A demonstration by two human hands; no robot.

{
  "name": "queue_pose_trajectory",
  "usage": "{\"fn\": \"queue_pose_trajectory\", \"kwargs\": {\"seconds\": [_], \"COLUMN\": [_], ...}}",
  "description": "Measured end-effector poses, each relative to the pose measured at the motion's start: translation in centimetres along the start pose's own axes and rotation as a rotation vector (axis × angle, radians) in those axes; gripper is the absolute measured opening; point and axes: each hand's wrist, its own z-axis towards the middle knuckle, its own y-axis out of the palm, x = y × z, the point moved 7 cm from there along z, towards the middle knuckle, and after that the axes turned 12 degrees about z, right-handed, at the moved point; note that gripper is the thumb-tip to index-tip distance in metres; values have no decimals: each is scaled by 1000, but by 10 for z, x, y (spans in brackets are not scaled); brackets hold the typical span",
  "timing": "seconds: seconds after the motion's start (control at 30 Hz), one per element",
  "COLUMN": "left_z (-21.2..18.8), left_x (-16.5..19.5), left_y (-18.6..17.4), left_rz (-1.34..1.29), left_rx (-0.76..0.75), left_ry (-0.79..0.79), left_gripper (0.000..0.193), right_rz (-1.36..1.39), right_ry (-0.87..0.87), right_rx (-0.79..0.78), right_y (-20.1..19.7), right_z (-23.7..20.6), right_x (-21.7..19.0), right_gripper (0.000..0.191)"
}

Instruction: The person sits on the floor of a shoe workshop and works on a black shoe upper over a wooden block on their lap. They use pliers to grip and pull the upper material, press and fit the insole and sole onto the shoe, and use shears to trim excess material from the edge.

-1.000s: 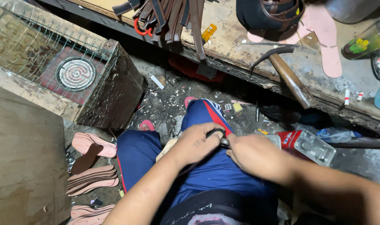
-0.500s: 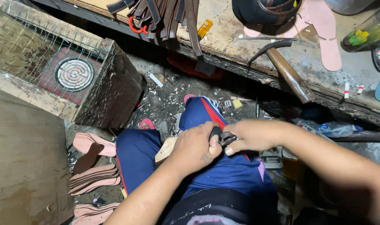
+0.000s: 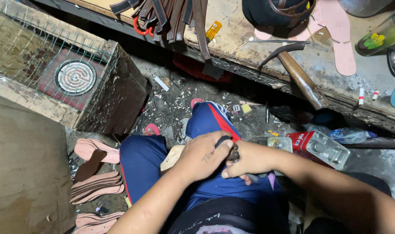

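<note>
Both my hands meet over my lap, above my blue trousers with a red stripe (image 3: 206,119). My left hand (image 3: 204,156) is closed around a small dark object (image 3: 232,151), most of which is hidden by my fingers. My right hand (image 3: 245,161) grips the same object from the right, fingers curled under it. A pale tan sole piece (image 3: 171,158) lies on my left thigh, just left of my left hand.
A hammer (image 3: 299,73) rests on the worn bench edge (image 3: 249,69), near pink insoles (image 3: 340,39), dark leather straps (image 3: 176,15) and a dark cap (image 3: 275,11). A wire-caged electric stove (image 3: 76,77) stands at left. Stacked insoles (image 3: 95,186) and scraps litter the floor.
My right hand has slid left across my lap to meet my left hand; both now clasp the small dark object more tightly. The view shifted slightly.
</note>
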Motion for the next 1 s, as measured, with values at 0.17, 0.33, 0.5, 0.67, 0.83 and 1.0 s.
{"fn": "queue_pose_trajectory", "kwargs": {"seconds": [0.17,0.33,0.5,0.67,0.83,1.0], "left_z": [8,10,9,19,17,26], "left_x": [-5,-11,-11,-27,-71,-96], "left_y": [-3,0,1,-25,-51,-39], "left_rz": [121,273,277,140,-305,-919], "left_rx": [37,54,81,200,347,125], "left_ry": [-64,-95,-47,-51,-135,-165], "left_gripper": [31,30,31,32,30,35], "right_rz": [-93,-585,-641,-1035,-910,-494], "right_ry": [-37,-296,-495,-320,-424,-735], "right_rx": [68,203,874,1385,1412,1329], "right_y": [11,41,-62,-165,-190,-154], "right_z": [-16,-56,-92,-116,-108,-103], "right_x": [-2,-14,-39,-31,-15,13], "right_gripper": [34,56,42,55,48,46]}}
